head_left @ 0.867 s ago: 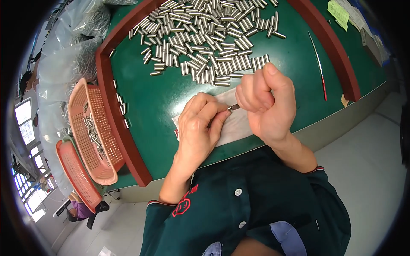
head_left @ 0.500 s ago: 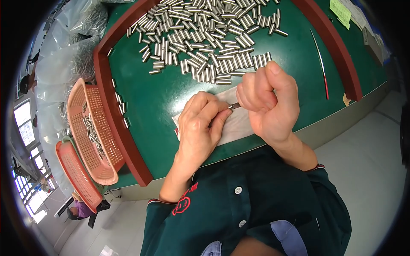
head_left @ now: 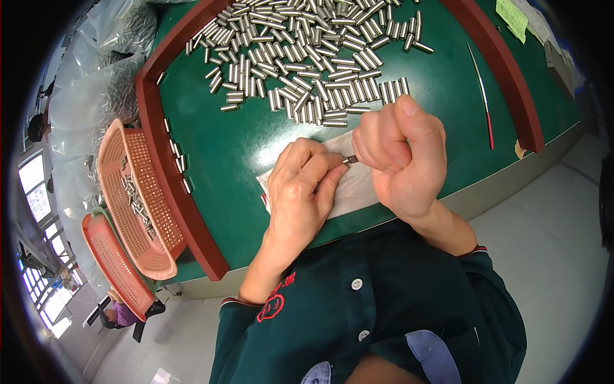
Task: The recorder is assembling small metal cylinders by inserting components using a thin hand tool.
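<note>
Over a whitish folded cloth (head_left: pixel 355 193), my left hand (head_left: pixel 298 185) pinches a small shiny metal cylinder (head_left: pixel 346 161) between thumb and fingertips, most of it hidden. My right hand (head_left: pixel 410 160) is closed in a fist, thumb up, around a tool with a narrow dark metal shaft (head_left: pixel 353 158). The shaft's end meets the cylinder at my left fingertips; its handle is hidden in the fist. Just beyond both hands lies a large heap of metal cylinders (head_left: pixel 307 57), some lined up side by side along the near edge.
A dark red raised border (head_left: pixel 167 185) bounds the green tabletop (head_left: pixel 211 153); several cylinders lie along its left side. Outside it are a pink basket (head_left: pixel 167 221) holding metal parts, a second basket (head_left: pixel 115 269) and filled plastic bags (head_left: pixel 121 83). A thin red-handled tool (head_left: pixel 489 125) lies right.
Hardly anything differs. My right fist has shifted down very slightly, while my left hand keeps its pinch on the cylinder in the same place.
</note>
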Demonstrator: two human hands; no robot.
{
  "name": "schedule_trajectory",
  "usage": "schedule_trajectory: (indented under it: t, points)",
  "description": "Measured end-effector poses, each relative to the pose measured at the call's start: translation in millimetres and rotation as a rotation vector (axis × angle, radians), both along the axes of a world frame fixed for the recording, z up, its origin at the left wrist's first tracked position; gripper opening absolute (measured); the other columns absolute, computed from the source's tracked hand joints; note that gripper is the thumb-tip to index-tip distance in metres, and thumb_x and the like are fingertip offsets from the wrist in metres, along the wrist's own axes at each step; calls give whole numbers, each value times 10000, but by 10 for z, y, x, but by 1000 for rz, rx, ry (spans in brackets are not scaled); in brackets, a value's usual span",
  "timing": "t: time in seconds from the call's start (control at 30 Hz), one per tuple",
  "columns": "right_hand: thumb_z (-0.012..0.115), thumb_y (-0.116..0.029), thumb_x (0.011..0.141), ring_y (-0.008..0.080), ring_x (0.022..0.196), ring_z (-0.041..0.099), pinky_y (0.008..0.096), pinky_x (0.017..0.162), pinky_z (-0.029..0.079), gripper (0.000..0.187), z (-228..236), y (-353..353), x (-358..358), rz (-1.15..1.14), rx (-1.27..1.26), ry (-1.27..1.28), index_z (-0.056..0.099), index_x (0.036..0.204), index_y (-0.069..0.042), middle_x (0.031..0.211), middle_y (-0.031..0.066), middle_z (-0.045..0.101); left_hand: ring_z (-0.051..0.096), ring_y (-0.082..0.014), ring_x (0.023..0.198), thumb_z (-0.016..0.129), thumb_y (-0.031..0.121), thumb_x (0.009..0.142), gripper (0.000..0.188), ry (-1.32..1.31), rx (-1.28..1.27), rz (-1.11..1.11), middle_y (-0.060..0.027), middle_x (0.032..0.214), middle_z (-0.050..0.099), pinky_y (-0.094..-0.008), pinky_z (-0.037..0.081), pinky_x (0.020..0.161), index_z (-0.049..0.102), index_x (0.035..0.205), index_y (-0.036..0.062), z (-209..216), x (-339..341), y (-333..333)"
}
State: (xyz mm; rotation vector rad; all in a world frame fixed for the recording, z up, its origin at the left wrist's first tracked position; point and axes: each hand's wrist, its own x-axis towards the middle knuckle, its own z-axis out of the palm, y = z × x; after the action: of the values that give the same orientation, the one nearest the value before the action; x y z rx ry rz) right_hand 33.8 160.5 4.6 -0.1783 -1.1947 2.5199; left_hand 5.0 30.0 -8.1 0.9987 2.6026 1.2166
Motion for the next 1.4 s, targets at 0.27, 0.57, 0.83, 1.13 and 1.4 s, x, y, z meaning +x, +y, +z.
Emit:
schedule_trajectory:
  t: [0.27,0.57,0.83,1.13,1.4]
  points:
    - [290,-203,906,73,391,174,239,388,154,437,1,-51,14,-17,86,5,248,481,-112,426,-26,231,477,-237,598,658,-32,603,117,-67,30,17,-81,637,445,-328,391,519,586,688,2,-11,2,-3]
    - [316,-184,891,98,401,202,263,415,173,434,47,-105,13,16,195,-55,254,472,-89,429,-6,250,465,-249,584,648,-52,602,118,-110,40,26,-87,630,427,-330,388,507,581,687,-2,15,-36,-1]
    - [394,-145,862,80,399,278,256,393,216,372,-82,-78,25,-28,225,36,345,517,-15,448,6,333,476,-267,623,638,-40,622,104,-55,63,-14,-95,662,454,-341,396,545,559,680,-5,-1,-23,-9]
    - [327,-165,896,69,398,203,246,388,163,412,-81,-25,42,-81,-85,43,263,501,-69,432,-8,261,486,-109,655,480,57,852,100,-984,824,110,-67,761,535,-231,414,584,479,932,-3,209,-123,-101]
    - [329,-153,886,74,393,203,249,388,158,411,-58,-55,34,-94,-97,39,251,490,-75,430,-12,248,354,-79,476,628,-5,682,54,-221,84,110,-6,525,392,-226,300,439,601,722,19,224,-213,64]
